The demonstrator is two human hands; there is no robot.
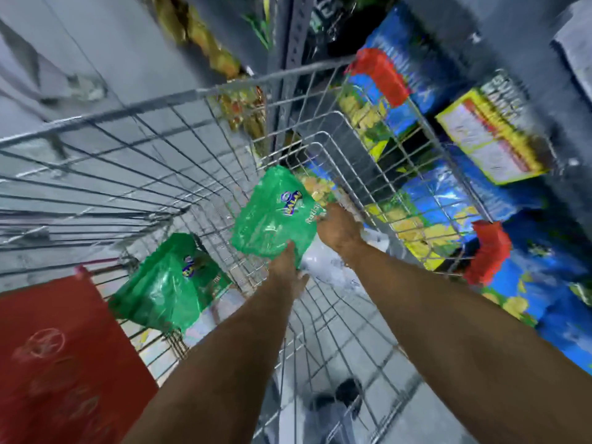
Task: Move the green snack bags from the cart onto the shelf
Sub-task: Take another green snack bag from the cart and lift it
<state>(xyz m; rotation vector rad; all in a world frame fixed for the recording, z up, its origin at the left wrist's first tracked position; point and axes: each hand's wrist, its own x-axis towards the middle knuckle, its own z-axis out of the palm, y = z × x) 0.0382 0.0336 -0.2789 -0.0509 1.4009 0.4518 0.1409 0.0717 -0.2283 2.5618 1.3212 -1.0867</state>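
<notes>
Inside a silver wire-mesh shopping cart (134, 145), a glossy, crinkled green plastic snack bag (275, 216) with a small blue-and-yellow logo, gripped by both bare hands above the cart's floor. Left hand (286, 264) closed on the bag's near lower edge; right hand (338, 227) closed on its right side, over a white plastic wrapper (330, 267). Held bag tilted, printed face up toward the camera, long axis running from near-left to far-right, far corner aimed at the cart's right wall. A second green plastic snack bag (169, 283) of the same kind lying flat on the cart floor to the near left, just beside a red plastic seat flap (61, 357), printed face up. Beyond the mesh, blurred blue-and-yellow bags (442, 187) on the grey shelf (525, 43) at right.
</notes>
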